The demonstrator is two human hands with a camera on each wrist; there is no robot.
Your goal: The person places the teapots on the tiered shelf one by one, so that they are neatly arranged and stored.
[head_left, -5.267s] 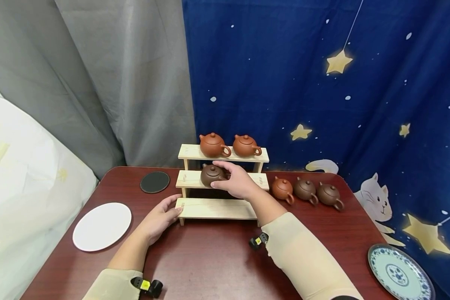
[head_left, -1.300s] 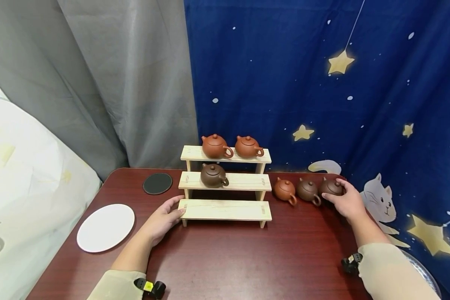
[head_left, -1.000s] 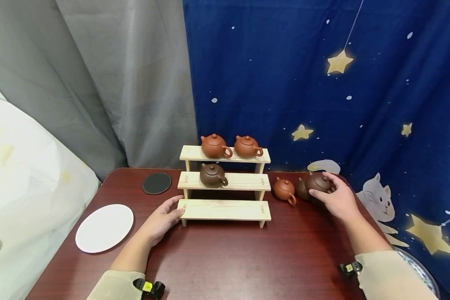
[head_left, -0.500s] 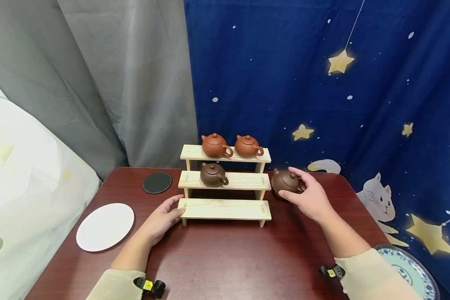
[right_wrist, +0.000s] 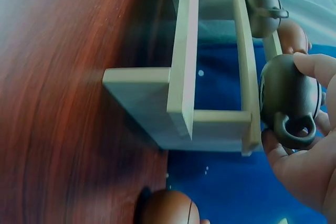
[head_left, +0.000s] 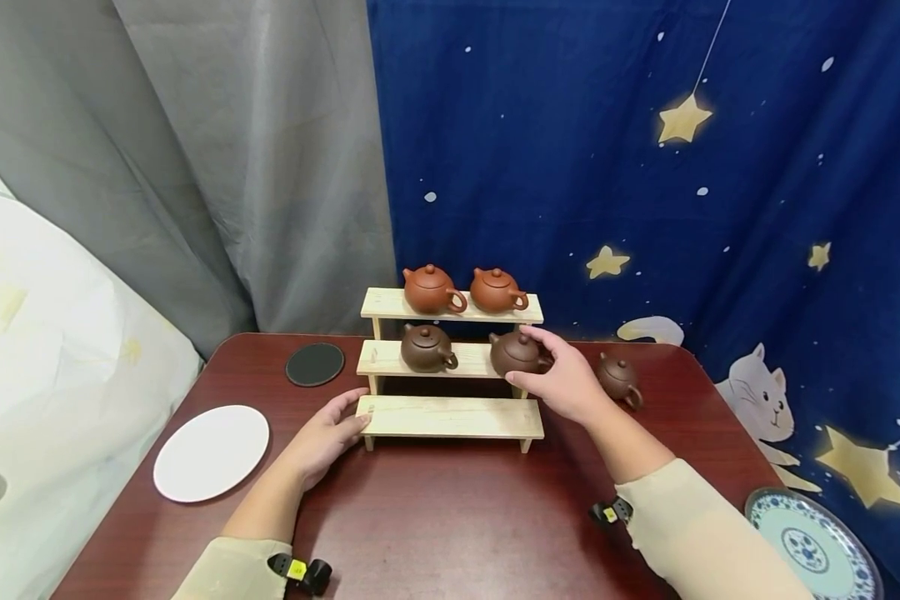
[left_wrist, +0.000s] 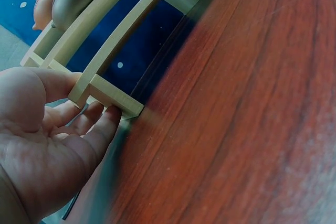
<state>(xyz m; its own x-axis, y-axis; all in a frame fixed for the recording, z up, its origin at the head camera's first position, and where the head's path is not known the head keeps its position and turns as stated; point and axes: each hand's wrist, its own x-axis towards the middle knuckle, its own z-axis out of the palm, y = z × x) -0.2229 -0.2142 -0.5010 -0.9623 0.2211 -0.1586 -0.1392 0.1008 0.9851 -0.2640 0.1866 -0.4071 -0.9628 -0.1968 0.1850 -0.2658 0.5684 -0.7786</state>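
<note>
A three-step wooden display stand (head_left: 450,417) stands at the back of the table. At its middle step's right end, my right hand (head_left: 566,387) holds a dark brown teapot (head_left: 512,355) between thumb and fingers, its base right at the board in the right wrist view. Another dark teapot (head_left: 426,350) sits left on that step. Two reddish clay teapots, one left (head_left: 427,292) and one right (head_left: 493,292), occupy the top step. My left hand (head_left: 330,437) grips the lowest step's left end, thumb over the board and fingers against the leg (left_wrist: 113,95).
Right of the stand, a dark teapot (head_left: 618,379) rests on the table; a reddish teapot (right_wrist: 170,208) beside the stand shows in the right wrist view, hidden in the head view. A black round mat (head_left: 315,365), white oval plate (head_left: 212,454) and blue-patterned plate (head_left: 772,521) lie around.
My right hand let go of the first dark teapot on the middle step, picked up the rightmost dark teapot from the table and carried it left to that step. The left hand stayed put.
</note>
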